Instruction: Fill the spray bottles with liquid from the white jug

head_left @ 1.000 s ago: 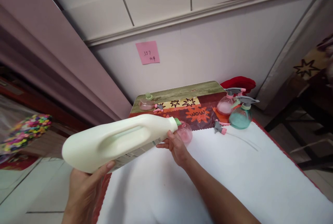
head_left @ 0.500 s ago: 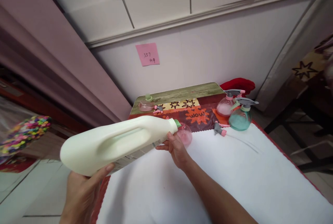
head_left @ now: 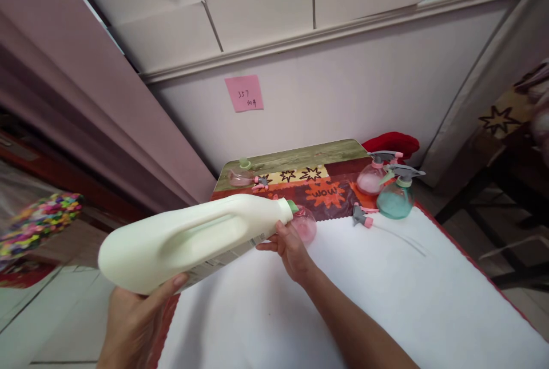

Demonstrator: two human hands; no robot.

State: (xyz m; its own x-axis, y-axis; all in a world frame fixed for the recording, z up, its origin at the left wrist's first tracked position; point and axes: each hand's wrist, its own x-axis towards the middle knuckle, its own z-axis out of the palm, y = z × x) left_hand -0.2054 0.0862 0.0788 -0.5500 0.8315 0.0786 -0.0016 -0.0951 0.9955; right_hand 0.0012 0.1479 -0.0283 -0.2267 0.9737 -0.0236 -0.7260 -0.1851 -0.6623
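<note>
Far left, off the bench: a multicoloured heap (head_left: 38,223), not involved.

Left hand (head_left: 128,323) cupped under the base of the white jug (head_left: 189,240), thumb pressed on its side, taking the weight; jug is held in the air over the near left corner of the bench (head_left: 300,154).

Jug's long axis runs from the base at near left to the mouth at far right, close to level; mouth points away from the person, right at the green neck (head_left: 293,206) of the small pink bottle (head_left: 305,225); handle recess faces up.

Pink note (head_left: 243,93) on the wall above.

Right hand (head_left: 291,249) looks wrapped round the near side of the small pink bottle, thumb up against the jug's neck; the far fingers are hidden.

Progress, my read: filling is under way, but no stream is visible and I cannot tell the fill level. A back bottle (head_left: 240,176) lies on its side with no head on, so it looks not done; a loose spray head (head_left: 361,215) lies on the white cloth (head_left: 386,289).

Right: pink sprayer (head_left: 369,179) and teal sprayer (head_left: 394,197) stand upright with heads on; these look finished. Red cloth (head_left: 392,143) lies behind them.
</note>
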